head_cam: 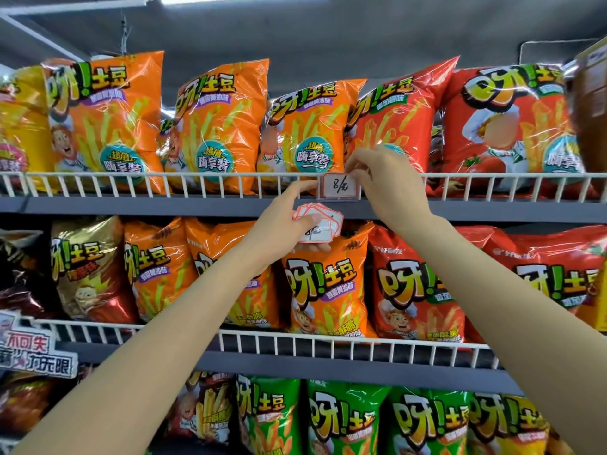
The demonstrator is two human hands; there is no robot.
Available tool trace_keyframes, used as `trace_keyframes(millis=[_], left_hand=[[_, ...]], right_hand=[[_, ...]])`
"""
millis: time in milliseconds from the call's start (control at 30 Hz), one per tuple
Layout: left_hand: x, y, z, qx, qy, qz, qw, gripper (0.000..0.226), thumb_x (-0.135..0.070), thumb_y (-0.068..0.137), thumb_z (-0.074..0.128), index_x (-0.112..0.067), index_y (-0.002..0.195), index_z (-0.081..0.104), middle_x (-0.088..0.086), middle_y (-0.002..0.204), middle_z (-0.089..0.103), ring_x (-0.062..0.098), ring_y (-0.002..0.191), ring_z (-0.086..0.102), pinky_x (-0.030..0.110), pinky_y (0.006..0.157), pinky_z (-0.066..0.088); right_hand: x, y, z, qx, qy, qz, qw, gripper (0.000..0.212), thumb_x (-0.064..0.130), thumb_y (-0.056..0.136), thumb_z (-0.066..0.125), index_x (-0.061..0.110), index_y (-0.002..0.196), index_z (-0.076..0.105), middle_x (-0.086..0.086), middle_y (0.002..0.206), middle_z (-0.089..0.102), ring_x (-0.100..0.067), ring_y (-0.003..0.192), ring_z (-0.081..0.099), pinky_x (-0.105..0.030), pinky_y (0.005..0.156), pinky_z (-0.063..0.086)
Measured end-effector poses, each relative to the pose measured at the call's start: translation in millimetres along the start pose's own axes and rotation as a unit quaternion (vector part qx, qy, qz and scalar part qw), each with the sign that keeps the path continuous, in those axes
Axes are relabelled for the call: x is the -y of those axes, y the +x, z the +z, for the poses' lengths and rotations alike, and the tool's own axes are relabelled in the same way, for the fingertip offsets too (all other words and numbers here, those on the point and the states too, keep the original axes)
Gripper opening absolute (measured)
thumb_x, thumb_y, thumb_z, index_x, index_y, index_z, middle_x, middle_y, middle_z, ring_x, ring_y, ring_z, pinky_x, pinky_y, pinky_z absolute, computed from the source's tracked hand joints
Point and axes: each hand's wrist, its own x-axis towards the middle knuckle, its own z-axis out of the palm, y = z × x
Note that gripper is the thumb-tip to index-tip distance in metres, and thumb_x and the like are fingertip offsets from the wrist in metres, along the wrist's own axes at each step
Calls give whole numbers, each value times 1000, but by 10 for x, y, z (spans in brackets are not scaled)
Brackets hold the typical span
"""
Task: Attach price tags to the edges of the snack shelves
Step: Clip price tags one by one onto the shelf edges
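Note:
A white price tag (339, 186) with a red border and handwritten "8" sits in a clear holder on the white wire rail (164, 183) of the top shelf. My right hand (386, 182) pinches the tag's upper right corner at the rail. My left hand (284, 221) holds a fanned stack of red-bordered price tags (323, 221) just below, its forefinger reaching up to the tag's left edge. The grey shelf edge (131, 205) runs behind both hands.
Orange and red snack bags (213, 126) fill the top shelf. More orange, red and gold bags (328, 284) stand on the middle shelf behind a second wire rail (328, 348). Green bags (345, 418) line the bottom shelf. A promo sign (36, 351) sticks out at left.

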Motion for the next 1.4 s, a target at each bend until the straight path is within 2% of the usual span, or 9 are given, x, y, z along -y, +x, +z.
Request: trace_keyframes(millis=[200, 400, 600, 900, 967, 1067, 1167, 1267, 1400], left_hand=[[12, 12, 13, -2, 0, 0, 1000, 53, -24, 88, 58, -48, 130, 35, 17, 130, 56, 37, 115, 57, 55, 95, 47], [28, 47, 4, -2, -8, 7, 1000, 52, -18, 91, 55, -42, 133, 36, 19, 130, 54, 29, 98, 67, 51, 85, 54], [23, 52, 16, 0, -20, 3, 1000, 55, -16, 92, 55, -39, 138, 35, 15, 131, 56, 33, 116, 57, 51, 96, 48], [-63, 27, 28, 5, -36, 11, 999, 59, -10, 94, 51, -29, 145, 29, 15, 129, 57, 23, 92, 69, 44, 86, 56], [-82, 21, 34, 10, -49, 12, 999, 59, -9, 95, 50, -27, 146, 28, 14, 123, 60, 19, 83, 71, 33, 74, 59], [-123, -5, 39, 20, -81, 4, 996, 58, -7, 95, 48, -26, 146, 27, 14, 111, 64, 14, 66, 72, 19, 53, 53], [-148, -18, 28, 17, -91, 1, 996, 57, -8, 95, 49, -27, 145, 29, 12, 117, 64, 16, 71, 72, 21, 59, 57], [-155, -30, 35, 14, -97, -1, 995, 56, -8, 95, 49, -27, 145, 30, 11, 115, 64, 15, 71, 72, 22, 61, 58], [-165, -38, 59, 11, -103, -4, 995, 58, -8, 95, 49, -27, 146, 28, 11, 109, 65, 16, 70, 72, 24, 65, 59]], right_hand=[[19, -8, -19, 21, -105, -46, 993, 22, 9, 94, 44, 10, 105, 63, -11, 104, 59, -28, 100, 52, -36, 63, 43], [38, -32, -14, 15, -123, -52, 991, 21, 12, 95, 44, 7, 104, 63, -11, 103, 57, -27, 100, 50, -33, 60, 36], [45, -55, -13, 12, -139, -66, 988, 21, 14, 95, 49, 4, 104, 65, -11, 103, 57, -27, 100, 51, -32, 61, 36], [-1, -156, 30, 8, -185, -90, 979, 14, 7, 83, 67, 5, 96, 70, -10, 95, 60, -28, 82, 60, -33, 50, 47], [2, -176, 20, 16, -195, -90, 976, 16, 7, 83, 67, 6, 99, 69, -10, 97, 60, -28, 82, 61, -32, 50, 46], [3, -187, 9, 32, -206, -88, 974, 17, 7, 82, 68, 6, 100, 69, -11, 98, 59, -29, 79, 62, -30, 46, 43], [8, -220, -16, 45, -214, -90, 972, 21, 6, 83, 67, 6, 104, 66, -13, 105, 56, -29, 79, 61, -27, 43, 36], [-1, -285, -17, 62, -240, -104, 963, 37, 3, 85, 61, 4, 122, 54, -15, 118, 51, -30, 88, 59, -26, 43, 30], [-13, -373, -44, 93, -280, -131, 946, 60, -8, 65, 70, -4, 122, 53, -21, 114, 56, -31, 77, 62, -13, 41, 2]])
